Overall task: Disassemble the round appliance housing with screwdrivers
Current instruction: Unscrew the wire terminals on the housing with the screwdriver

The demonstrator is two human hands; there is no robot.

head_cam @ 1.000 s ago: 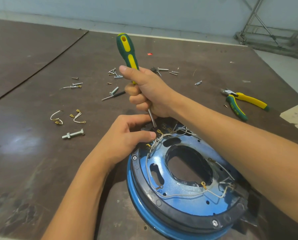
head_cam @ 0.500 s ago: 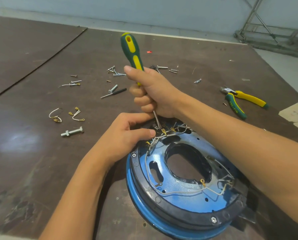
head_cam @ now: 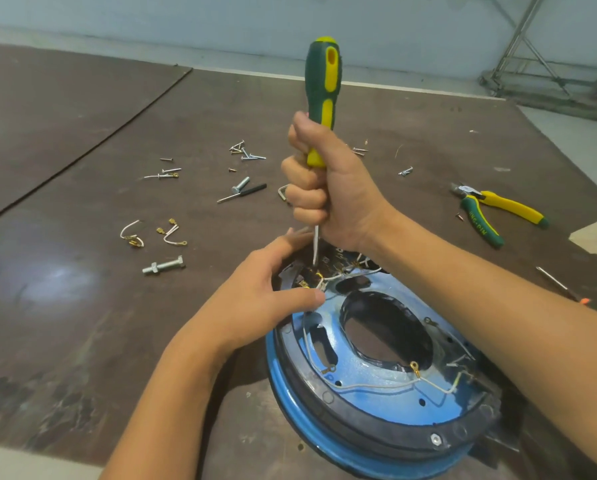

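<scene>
Right hand (head_cam: 328, 195) fists the upright screwdriver (head_cam: 324, 84), tip down in the blue housing (head_cam: 369, 403); left hand (head_cam: 252, 303) grips its far rim.

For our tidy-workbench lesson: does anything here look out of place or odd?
Yes: small silver screws lie scattered loose on the brown tabletop, with cut white wire pieces nearby, all uncontained. They could roll away or get lost.

housing (head_cam: 376, 393) nearest, loose screws (head_cam: 245, 152) behind — wire bits (head_cam: 151, 233) left, pliers (head_cam: 491, 211) right
</scene>
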